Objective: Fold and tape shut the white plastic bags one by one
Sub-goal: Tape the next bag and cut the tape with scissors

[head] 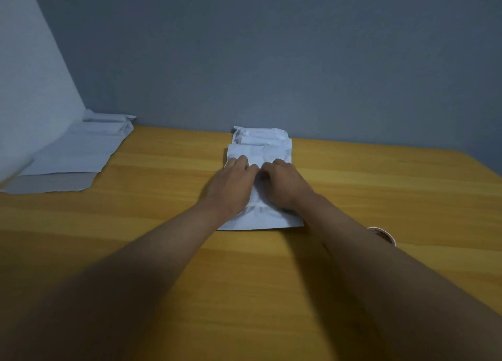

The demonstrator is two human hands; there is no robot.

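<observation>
A white plastic bag (259, 154) lies lengthwise in the middle of a wooden table (163, 225), its far end folded over into crumpled layers close to the grey wall (271, 62). Both hands rest on its middle part, side by side and nearly touching. The left hand (233, 181) lies palm down on the left half, fingers close together and bent at the tips against the plastic. The right hand (282, 184) lies on the right half with its fingers curled under toward the left hand; whether they pinch a fold of the bag or only press on it cannot be told. The near end of the bag lies flat on the table between the two forearms. At the far left, against the wall corner, a pile of more bags (73, 154) lies flat, white with a grey strip at its near edge. Just right of the right forearm, a roll of tape (384, 235) shows partly on the table.
</observation>
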